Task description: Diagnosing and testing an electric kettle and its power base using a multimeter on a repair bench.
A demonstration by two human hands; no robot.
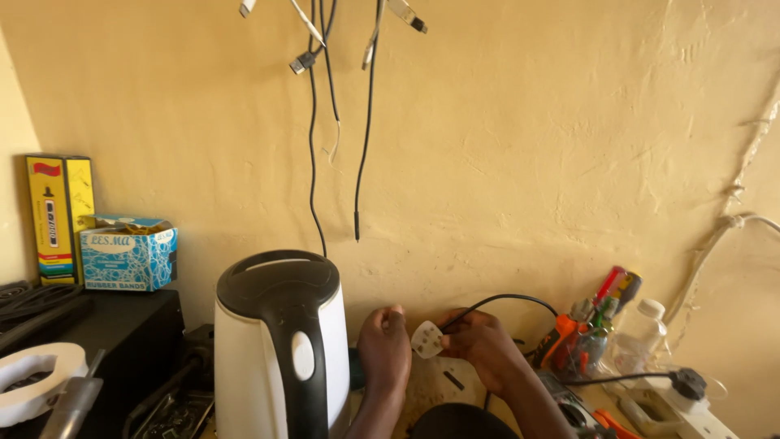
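Head view: both hands meet low in the frame, close to a yellow plastered wall [528, 162]. The right hand [486, 341] is closed around a white mains plug [426, 339], fingers wrapped on its right edge. A black cord [504, 298] leaves the plug, arcs up over the right hand and drops toward the right. The left hand [384, 345] is curled, its fingertips touching the left edge of the same plug; whether it grips or only steadies the plug cannot be determined.

Just left of the left hand stands 1 white electric kettle [276, 349] with a black lid and black handle, upright. Further left, a black box [122, 341] carries a blue carton [128, 252] and a yellow carton [58, 218] against the wall. A white ring-shaped part [36, 378] lies at the far left edge.

Right of the right hand, a cluster of screwdrivers [605, 305] with red and orange handles stands upright, with a clear plastic bottle [638, 335] just beside it. A white power strip [691, 415] with a black plug inserted lies on the surface at the lower right. Above the hands, several black cables [313, 146] hang down the wall.
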